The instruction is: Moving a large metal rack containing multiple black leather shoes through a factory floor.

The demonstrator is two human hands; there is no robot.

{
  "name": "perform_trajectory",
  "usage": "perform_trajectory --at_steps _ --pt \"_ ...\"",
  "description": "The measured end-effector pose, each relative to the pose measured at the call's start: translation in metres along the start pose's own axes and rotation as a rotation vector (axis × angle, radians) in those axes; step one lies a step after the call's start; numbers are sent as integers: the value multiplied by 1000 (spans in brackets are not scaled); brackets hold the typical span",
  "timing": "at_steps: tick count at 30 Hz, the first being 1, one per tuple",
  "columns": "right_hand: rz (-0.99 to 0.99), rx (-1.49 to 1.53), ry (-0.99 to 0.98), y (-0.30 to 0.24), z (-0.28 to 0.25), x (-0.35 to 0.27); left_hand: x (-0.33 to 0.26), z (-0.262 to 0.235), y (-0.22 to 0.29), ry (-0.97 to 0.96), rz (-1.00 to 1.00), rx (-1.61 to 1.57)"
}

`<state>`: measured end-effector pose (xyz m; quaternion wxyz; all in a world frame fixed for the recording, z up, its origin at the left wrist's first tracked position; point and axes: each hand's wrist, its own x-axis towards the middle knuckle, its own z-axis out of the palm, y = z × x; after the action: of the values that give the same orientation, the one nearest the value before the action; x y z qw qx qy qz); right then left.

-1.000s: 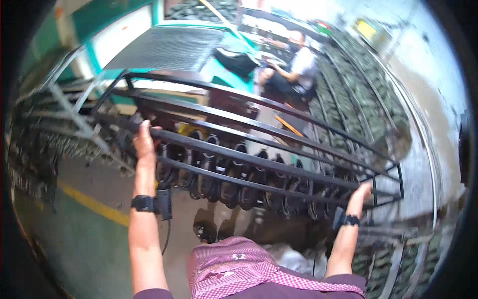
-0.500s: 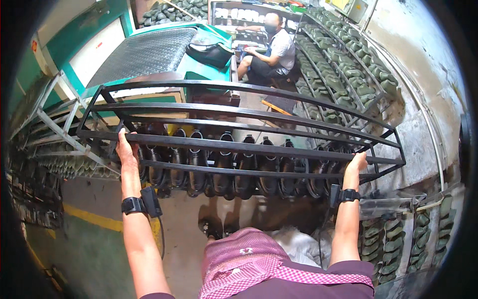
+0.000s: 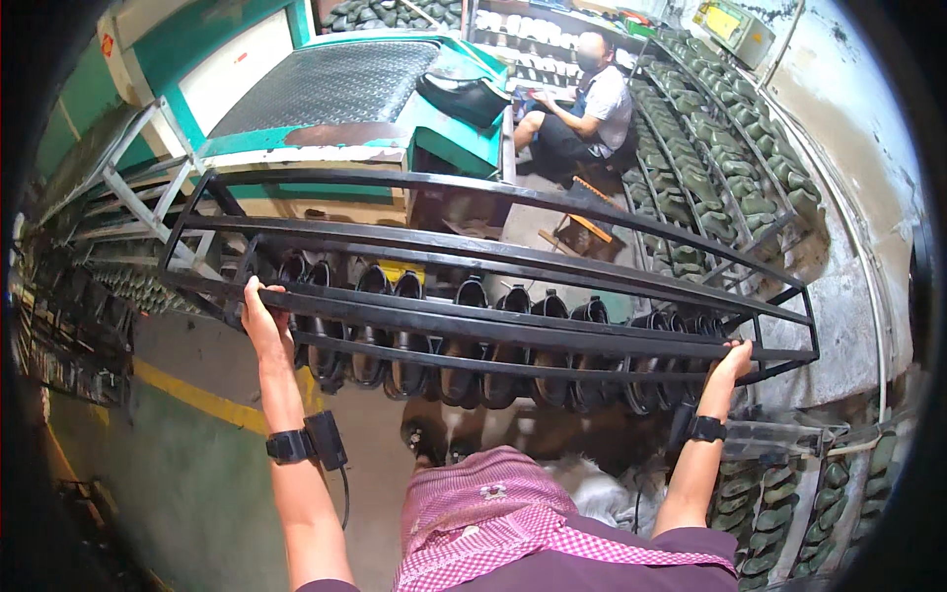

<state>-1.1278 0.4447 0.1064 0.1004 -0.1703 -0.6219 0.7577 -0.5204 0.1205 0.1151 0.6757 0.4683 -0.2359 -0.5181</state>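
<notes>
A long black metal rack [image 3: 513, 333] stretches across the view in front of me. My left hand [image 3: 266, 318] is closed round its bars near the left end. Toward the other end, my right hand [image 3: 732, 363] grips the same rack with the fingers partly hidden behind the bar. Between and below the bars stand several glossy black shoes [image 3: 459, 367] in a row, toes toward me. The bars cover part of the shoes, and I cannot tell which tier they rest on.
Beyond the rack is a green and white machine with a dark mesh belt [image 3: 326, 87], a black shoe [image 3: 464, 99] on its corner. A person [image 3: 592, 113] sits low at the back. Shoe-form racks [image 3: 691, 148] line the right side; a grey metal frame [image 3: 148, 197] stands left.
The rack, both hands and the room have shifted slightly right and down in view. The seated person's outstretched arm has come in toward the body. Both my hands keep their grip.
</notes>
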Motion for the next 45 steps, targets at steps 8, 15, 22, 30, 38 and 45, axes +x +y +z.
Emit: perform_trajectory --at_steps 8,15,22,30,38,45 --pt "49 78 -101 -12 -23 -34 -20 -40 13 51 72 -69" --pt "57 176 -135 -13 -38 -55 -29 -59 21 120 122 -89" --pt "100 167 -235 -16 -42 -61 -31 -61 21 61 156 -71" --pt "88 118 -259 -17 -43 -62 -27 -62 19 1 173 -57" --pt "126 110 -320 -15 -49 -49 -19 -72 17 -99 179 -70" --pt "146 116 -347 -13 -54 -42 -13 -79 16 -157 178 -108"
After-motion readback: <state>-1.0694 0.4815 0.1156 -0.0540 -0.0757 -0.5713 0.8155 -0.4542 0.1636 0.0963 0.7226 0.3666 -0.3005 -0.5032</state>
